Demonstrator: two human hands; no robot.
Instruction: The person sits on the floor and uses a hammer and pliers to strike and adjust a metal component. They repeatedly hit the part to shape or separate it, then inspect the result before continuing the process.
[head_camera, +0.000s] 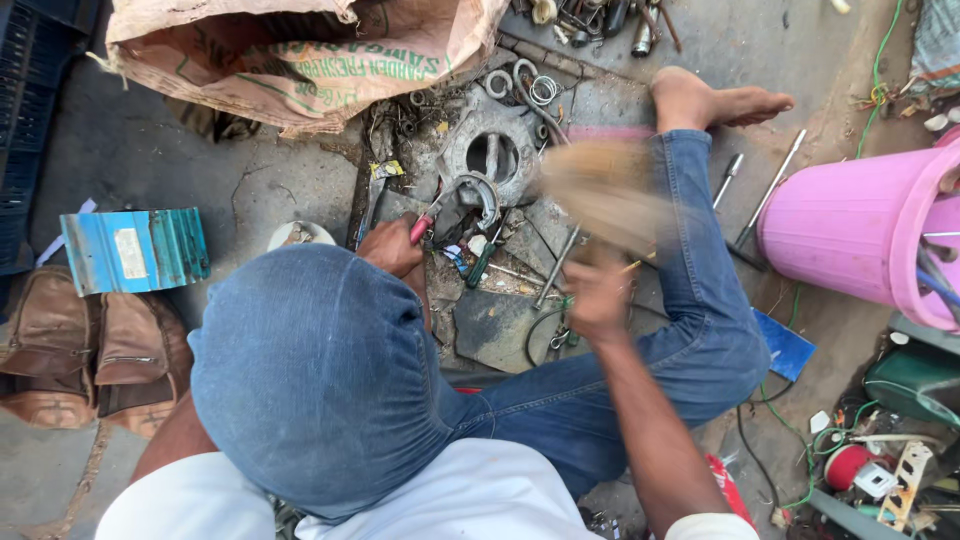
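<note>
Brush (605, 195) blurred at centre, gripped in right hand (597, 297); left hand (392, 248) clamps pliers (432, 215) by brake shoe (478, 195). Cleaning step; steadier hold needed.

Dull, grimy metal brake plate (492, 150); glossy pink plastic bucket (850, 235); rough cracked stone floor (250, 190); coarse woven sack (300, 50); worn blue denim jeans (690, 330).

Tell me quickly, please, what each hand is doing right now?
Left hand: closed on red-handled pliers, beside the curved metal part.
Right hand: closed on a brush, blurred by motion.
</note>
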